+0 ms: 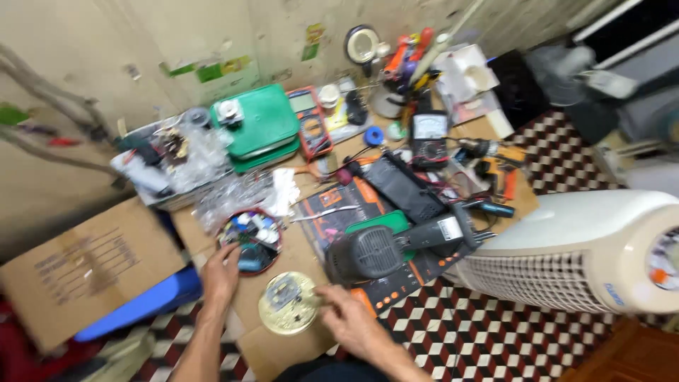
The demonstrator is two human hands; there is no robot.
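Note:
My left hand (221,274) reaches into a round red-rimmed dish (249,240) full of small parts, fingers touching its near edge. My right hand (349,322) rests with its fingertips on the right edge of a round yellowish disc with a circuit board on it (286,304), which lies on a flat piece of cardboard (283,350). Whether the left fingers pinch a part is too blurred to tell.
A grey power tool (385,247) lies right of the disc on an orange and black mat. A white tower fan (587,255) lies at the right. Behind are a green case (256,124), two multimeters, tangled wires and plastic bags. A cardboard box (78,269) sits at the left.

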